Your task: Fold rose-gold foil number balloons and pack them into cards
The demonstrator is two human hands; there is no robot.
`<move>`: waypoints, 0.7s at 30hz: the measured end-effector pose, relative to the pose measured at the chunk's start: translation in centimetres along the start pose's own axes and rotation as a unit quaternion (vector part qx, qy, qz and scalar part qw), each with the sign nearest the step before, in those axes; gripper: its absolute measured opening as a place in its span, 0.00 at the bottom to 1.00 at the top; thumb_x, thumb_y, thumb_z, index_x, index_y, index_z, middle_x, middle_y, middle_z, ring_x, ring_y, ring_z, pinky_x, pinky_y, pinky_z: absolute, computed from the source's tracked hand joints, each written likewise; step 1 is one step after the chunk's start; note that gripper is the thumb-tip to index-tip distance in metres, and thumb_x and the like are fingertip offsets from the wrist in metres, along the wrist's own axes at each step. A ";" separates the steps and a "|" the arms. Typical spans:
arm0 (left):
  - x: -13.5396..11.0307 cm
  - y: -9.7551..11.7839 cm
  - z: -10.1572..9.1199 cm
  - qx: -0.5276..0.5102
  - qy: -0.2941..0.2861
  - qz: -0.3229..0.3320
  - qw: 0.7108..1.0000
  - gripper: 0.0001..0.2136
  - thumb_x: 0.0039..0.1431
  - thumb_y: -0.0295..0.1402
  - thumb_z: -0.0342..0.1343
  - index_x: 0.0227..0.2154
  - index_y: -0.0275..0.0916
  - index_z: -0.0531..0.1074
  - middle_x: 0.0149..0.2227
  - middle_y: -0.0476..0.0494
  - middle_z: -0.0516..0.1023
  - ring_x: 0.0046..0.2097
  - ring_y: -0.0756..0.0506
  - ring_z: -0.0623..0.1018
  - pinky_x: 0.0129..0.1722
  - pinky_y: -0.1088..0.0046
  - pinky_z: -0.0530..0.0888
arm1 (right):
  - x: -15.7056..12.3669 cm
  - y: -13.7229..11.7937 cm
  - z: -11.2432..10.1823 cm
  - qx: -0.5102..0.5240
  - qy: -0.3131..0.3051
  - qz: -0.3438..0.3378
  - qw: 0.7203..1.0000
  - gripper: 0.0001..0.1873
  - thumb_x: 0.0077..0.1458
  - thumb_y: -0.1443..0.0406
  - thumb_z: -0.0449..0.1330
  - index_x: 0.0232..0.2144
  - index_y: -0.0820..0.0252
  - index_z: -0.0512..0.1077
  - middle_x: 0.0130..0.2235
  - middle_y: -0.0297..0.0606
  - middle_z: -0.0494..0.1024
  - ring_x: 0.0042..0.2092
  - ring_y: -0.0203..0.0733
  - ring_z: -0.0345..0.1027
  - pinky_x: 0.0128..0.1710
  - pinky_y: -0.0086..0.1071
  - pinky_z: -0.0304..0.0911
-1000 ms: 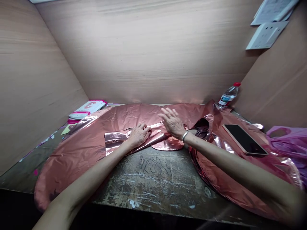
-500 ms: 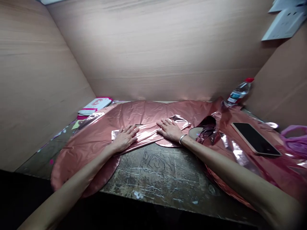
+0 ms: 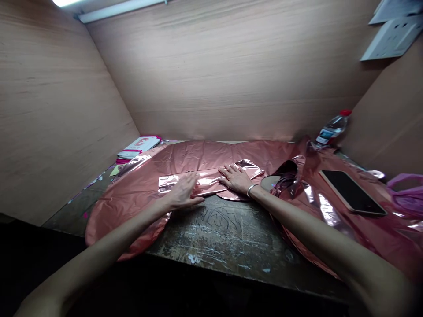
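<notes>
Spread over the table are flat rose-gold foil balloons (image 3: 128,198), uninflated and lightly creased. A folded foil strip (image 3: 209,179), shinier than the sheets under it, lies across the middle. My left hand (image 3: 183,191) is at the strip's left half, fingers stretched out and thumb apart, slightly blurred. On its right half my right hand (image 3: 235,178) rests flat with the fingers spread, a silver bangle (image 3: 251,190) at the wrist. Neither hand grips anything. The strip's lower left part is hidden by my left hand.
A phone (image 3: 353,191) lies on the foil at right, near a pink plastic bag (image 3: 406,193). A red-capped bottle (image 3: 333,128) leans at the back right corner. Printed packets (image 3: 140,145) sit at back left. Wooden panels (image 3: 224,75) enclose the scratched table (image 3: 211,246).
My left hand has slid right along the strip, toward my right hand, and its thumb now stands out. My right hand stays on the strip. The view has tilted and shifted slightly.
</notes>
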State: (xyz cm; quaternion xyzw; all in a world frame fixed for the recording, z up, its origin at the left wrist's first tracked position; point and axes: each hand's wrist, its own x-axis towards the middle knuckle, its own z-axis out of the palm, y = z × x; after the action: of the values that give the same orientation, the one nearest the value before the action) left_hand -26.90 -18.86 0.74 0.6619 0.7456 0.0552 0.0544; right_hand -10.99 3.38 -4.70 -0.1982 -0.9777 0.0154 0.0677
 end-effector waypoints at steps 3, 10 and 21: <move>2.6 3.5 1.0 0.021 0.007 0.038 0.999 0.29 0.56 0.32 0.53 0.60 0.29 0.58 0.63 0.27 0.63 0.63 0.36 0.65 0.61 0.61 0.64 | 0.0 0.0 0.1 -0.004 0.010 -0.006 1.000 0.33 0.66 0.46 0.40 0.65 0.53 0.58 0.67 0.46 0.59 0.66 0.56 0.51 0.63 0.50 0.46; 5.7 5.9 1.6 0.092 -0.033 0.029 0.995 0.22 0.50 0.23 0.55 0.51 0.31 0.66 0.52 0.29 0.74 0.54 0.36 0.74 0.53 0.63 0.71 | -0.2 0.0 -0.2 -0.002 0.028 -0.018 0.999 0.33 0.66 0.46 0.41 0.65 0.54 0.59 0.66 0.44 0.61 0.65 0.53 0.53 0.63 0.47 0.47; 7.7 7.9 0.9 0.119 -0.046 -0.065 0.990 0.15 0.67 0.30 0.44 0.46 0.26 0.72 0.43 0.25 0.79 0.47 0.33 0.80 0.45 0.59 0.76 | -0.3 0.2 -0.2 0.003 0.021 -0.018 1.000 0.27 0.69 0.56 0.40 0.65 0.55 0.59 0.66 0.44 0.60 0.66 0.51 0.53 0.64 0.46 0.45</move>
State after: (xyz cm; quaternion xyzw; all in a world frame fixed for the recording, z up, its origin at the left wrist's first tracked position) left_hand -19.89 -10.24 1.05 0.6154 0.7851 -0.0680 0.0129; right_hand -10.63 3.42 -4.56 -0.1806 -0.9794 0.0131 0.0896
